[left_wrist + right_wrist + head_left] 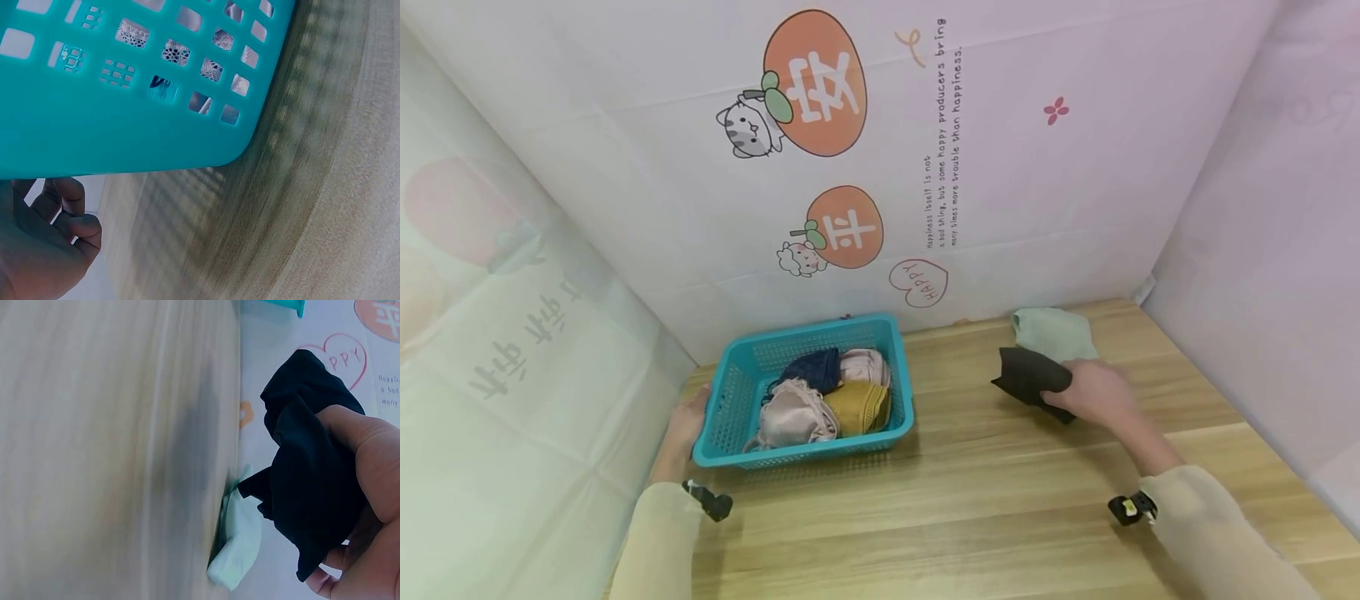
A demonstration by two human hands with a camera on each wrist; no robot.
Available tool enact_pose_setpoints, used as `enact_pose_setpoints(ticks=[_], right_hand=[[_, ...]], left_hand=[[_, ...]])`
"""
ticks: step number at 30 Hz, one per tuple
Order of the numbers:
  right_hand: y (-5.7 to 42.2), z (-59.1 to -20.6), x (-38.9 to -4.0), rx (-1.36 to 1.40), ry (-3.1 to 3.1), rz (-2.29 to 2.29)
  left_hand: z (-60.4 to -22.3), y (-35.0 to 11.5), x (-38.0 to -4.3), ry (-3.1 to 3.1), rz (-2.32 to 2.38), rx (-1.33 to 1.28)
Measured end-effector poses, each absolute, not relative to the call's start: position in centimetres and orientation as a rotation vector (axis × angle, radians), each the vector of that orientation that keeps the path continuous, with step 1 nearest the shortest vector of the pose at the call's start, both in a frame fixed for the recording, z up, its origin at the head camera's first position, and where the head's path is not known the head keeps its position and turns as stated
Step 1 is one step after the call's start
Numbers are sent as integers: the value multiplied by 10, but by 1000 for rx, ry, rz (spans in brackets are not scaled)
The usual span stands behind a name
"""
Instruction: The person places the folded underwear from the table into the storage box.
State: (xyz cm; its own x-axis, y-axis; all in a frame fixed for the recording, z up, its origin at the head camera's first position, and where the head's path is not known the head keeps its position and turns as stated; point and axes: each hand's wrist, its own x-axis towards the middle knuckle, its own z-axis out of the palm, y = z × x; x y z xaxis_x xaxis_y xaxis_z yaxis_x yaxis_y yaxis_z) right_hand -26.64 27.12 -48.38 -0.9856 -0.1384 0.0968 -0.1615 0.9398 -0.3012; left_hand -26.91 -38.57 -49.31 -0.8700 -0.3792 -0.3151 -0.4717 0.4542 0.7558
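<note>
A turquoise plastic basket stands at the left of the table. My left hand grips its left end; in the left wrist view the curled fingers meet the basket's edge and are partly hidden behind it. Inside lie a lace-edged pale pink bra, a mustard folded garment, a navy one and another pale pink one. On the right, my right hand pinches a folded black cloth garment between thumb and fingers, above the table. Beyond it lies a pale green folded cloth.
The wooden table is bounded by a printed white cloth backdrop behind and pale cloth at both sides. The basket stands near the back and left edges. The pale green cloth lies against the back edge.
</note>
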Motion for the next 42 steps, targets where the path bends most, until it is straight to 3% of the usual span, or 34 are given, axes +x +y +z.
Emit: enact_pose_setpoints(ticks=[42], right_hand=[[161, -441, -303, 519, -2813, 520]], left_hand=[[-496, -389, -270, 2602, 1383, -769]])
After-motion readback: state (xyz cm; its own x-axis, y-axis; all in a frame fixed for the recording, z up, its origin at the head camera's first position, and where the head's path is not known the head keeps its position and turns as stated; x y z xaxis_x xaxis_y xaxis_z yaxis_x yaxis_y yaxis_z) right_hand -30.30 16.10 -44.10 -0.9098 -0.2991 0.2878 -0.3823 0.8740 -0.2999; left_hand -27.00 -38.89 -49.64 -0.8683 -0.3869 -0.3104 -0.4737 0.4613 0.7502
